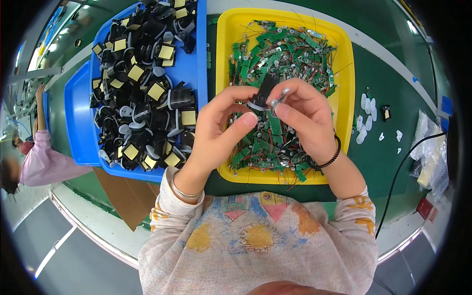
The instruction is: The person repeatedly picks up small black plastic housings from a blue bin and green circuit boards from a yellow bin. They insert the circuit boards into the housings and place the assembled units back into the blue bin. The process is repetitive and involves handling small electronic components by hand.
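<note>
Left hand (221, 125) and right hand (305, 115) both have fingers clamped on a small black component (266, 88), held above the yellow tray (344, 73) of green circuit boards (282, 54).

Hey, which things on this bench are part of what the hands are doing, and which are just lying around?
In use:
left hand
right hand
small black part held between them
yellow tray of green circuit boards
blue tray of black parts

Lying about:
white plastic pieces
black cable
clear plastic bags
</note>
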{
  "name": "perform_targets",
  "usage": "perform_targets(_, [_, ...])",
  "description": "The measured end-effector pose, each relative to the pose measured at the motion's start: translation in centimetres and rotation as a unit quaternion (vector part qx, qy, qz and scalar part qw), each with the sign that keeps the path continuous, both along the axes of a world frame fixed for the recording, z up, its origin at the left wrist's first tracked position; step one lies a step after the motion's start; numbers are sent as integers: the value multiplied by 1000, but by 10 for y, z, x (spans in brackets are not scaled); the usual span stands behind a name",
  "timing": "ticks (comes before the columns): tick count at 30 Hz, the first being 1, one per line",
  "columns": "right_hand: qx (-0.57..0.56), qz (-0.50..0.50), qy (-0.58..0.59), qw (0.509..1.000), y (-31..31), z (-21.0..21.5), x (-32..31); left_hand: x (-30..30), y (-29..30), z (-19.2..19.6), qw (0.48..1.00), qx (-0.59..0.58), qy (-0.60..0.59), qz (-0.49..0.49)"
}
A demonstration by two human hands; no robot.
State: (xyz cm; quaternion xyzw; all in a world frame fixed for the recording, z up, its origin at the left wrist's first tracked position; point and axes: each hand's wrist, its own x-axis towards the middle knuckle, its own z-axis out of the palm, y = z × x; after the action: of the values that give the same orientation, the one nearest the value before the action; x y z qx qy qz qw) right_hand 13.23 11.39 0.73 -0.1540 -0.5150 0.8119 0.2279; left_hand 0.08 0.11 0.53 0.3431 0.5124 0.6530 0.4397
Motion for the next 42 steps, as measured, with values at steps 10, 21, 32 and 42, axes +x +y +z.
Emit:
perform_targets(10, [338, -70, 0, 939, 12, -6, -4, -1, 5, -7, 998, 46, -18, 27])
perform_targets(21, [484, -152, -60, 860, 1, 4, 3, 3, 4, -7, 998, 53, 13, 27])
perform_targets(32, [601, -204, 11, 773, 1, 0, 1, 4, 3, -5, 997, 38, 50, 46])
perform_targets(42, [557, -195, 14, 807, -3, 0, -2, 6, 2, -6, 997, 30, 49, 52])
